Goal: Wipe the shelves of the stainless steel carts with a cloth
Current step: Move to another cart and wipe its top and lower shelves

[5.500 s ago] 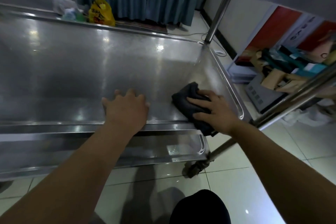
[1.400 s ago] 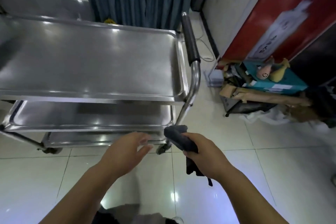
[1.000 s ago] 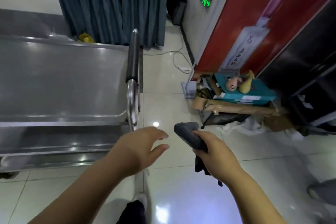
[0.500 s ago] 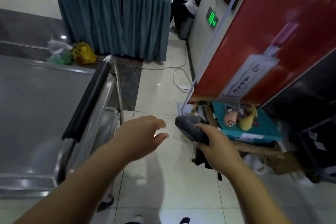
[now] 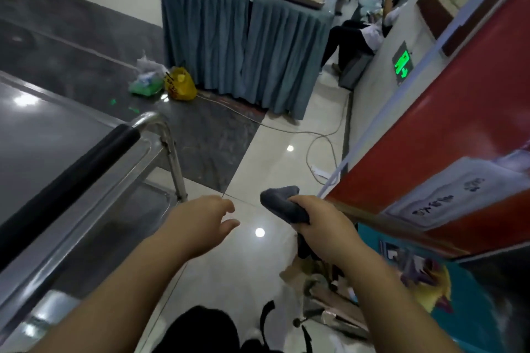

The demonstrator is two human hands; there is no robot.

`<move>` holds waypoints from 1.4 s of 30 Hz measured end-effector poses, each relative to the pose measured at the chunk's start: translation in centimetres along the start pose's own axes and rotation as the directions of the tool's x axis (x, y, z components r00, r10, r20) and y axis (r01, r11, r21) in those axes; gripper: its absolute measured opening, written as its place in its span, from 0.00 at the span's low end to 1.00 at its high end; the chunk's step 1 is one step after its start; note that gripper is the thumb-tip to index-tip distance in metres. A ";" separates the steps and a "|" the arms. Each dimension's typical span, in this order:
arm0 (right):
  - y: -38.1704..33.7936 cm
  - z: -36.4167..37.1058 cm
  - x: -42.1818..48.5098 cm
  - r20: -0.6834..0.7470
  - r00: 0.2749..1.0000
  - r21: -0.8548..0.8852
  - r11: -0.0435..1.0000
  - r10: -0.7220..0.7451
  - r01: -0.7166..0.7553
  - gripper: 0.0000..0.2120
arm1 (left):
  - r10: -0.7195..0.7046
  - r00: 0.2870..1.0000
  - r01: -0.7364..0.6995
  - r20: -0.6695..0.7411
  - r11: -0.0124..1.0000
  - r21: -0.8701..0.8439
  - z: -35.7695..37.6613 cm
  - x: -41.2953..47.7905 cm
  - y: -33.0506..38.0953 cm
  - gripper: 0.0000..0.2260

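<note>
Gripping one dark grey cloth (image 5: pixel 282 205) in my right hand (image 5: pixel 324 228), I hold it in the air above the floor (image 5: pixel 258 169), right of the one steel cart (image 5: pixel 43 137) and not touching it. My left hand (image 5: pixel 200 223) is empty, fingers loosely spread, near the cloth. A yellow bag (image 5: pixel 180 87) and a green bag (image 5: pixel 144 84), two in all, sit on the glossy tiles by one table (image 5: pixel 243 46) with a blue-grey skirt. A red wall panel (image 5: pixel 459 123) runs along my right. The cloth is bunched, its rounded end sticking out past my fingers.
</note>
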State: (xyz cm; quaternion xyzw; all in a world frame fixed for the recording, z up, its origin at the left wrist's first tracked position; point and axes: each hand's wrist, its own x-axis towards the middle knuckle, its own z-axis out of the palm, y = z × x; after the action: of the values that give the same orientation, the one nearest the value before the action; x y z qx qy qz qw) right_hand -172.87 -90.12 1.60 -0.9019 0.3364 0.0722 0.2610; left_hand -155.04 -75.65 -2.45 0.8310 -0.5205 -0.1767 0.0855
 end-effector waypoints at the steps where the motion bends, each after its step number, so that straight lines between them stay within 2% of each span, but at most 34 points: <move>1: 0.5 -0.9 1.4 0.019 1.000 -0.020 1.000 -0.015 0.016 0.14 | -0.029 1.000 0.029 0.005 1.000 -0.002 -0.2 0.9 0.1 0.18; 7: 2.2 -4.0 11.3 0.105 0.984 -0.055 0.987 -0.144 0.150 0.13 | -0.206 0.979 0.206 -0.003 0.979 -0.015 -1.4 7.4 -1.4 0.18; 9: 2.6 -5.0 15.3 0.112 0.978 -0.065 0.981 -0.177 0.185 0.15 | -0.227 0.974 0.227 -0.004 0.974 -0.009 -2.0 10.6 -2.2 0.18; 14: 2.3 -7.9 26.6 0.153 0.970 -0.093 0.975 -0.188 0.203 0.07 | -0.226 0.973 0.225 -0.046 0.974 -0.015 -5.2 20.6 -4.6 0.16; 23: 0.8 -13.5 44.2 0.148 0.959 -0.124 0.957 -0.243 0.262 0.09 | -0.288 0.957 0.284 -0.040 0.955 -0.082 -11.4 35.6 -10.4 0.16; 27: -0.5 -14.9 51.8 0.180 0.917 -0.204 0.898 -0.357 0.389 0.10 | -0.380 0.924 0.372 -0.037 0.918 -0.140 -13.0 40.3 -13.8 0.15; 30: -2.0 -15.8 59.0 0.241 0.857 -0.253 0.823 -0.455 0.508 0.13 | -0.504 0.861 0.488 -0.063 0.855 -0.177 -14.2 44.0 -16.8 0.15; 35: -6.8 -17.3 69.4 0.396 0.682 -0.358 0.580 -0.615 0.731 0.23 | -0.715 0.694 0.659 -0.082 0.677 -0.328 -16.1 47.1 -20.3 0.15; 39: -12.0 -17.1 74.7 0.527 0.491 -0.348 0.351 -0.693 0.869 0.25 | -0.836 0.545 0.735 -0.060 0.511 -0.445 -17.0 47.1 -22.0 0.15; 42: -16.3 -15.5 77.3 0.629 0.351 -0.300 0.200 -0.693 0.933 0.25 | -0.906 0.423 0.773 -0.023 0.374 -0.513 -16.8 45.9 -23.3 0.13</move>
State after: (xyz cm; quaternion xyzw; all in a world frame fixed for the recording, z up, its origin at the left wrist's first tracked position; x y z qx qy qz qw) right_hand -104.07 -131.73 -1.97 -0.9337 -0.3048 0.1881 -0.0004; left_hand -111.00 -107.12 -3.94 0.9533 0.0557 -0.1753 0.2394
